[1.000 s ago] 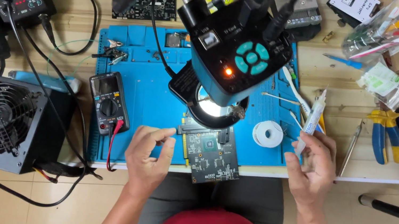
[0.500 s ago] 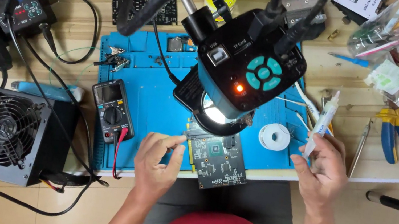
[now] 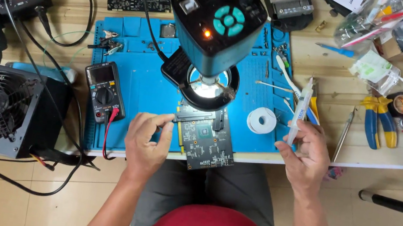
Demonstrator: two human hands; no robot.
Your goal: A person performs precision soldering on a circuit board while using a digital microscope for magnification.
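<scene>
Fingers (image 3: 164,121) of the left hand (image 3: 146,142) pinch the circuit board (image 3: 206,140) by its left edge, steadying it under the microscope (image 3: 215,23) on the blue mat (image 3: 146,82); the right hand (image 3: 306,155) closes around a white syringe (image 3: 299,110) (tip up, clear of the desk (image 3: 328,74)).

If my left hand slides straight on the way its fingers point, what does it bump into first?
The left hand points right, its fingertips already at the left edge of the circuit board under the microscope. It would most likely meet that board first, though height above the blue mat is hard to judge.
</scene>
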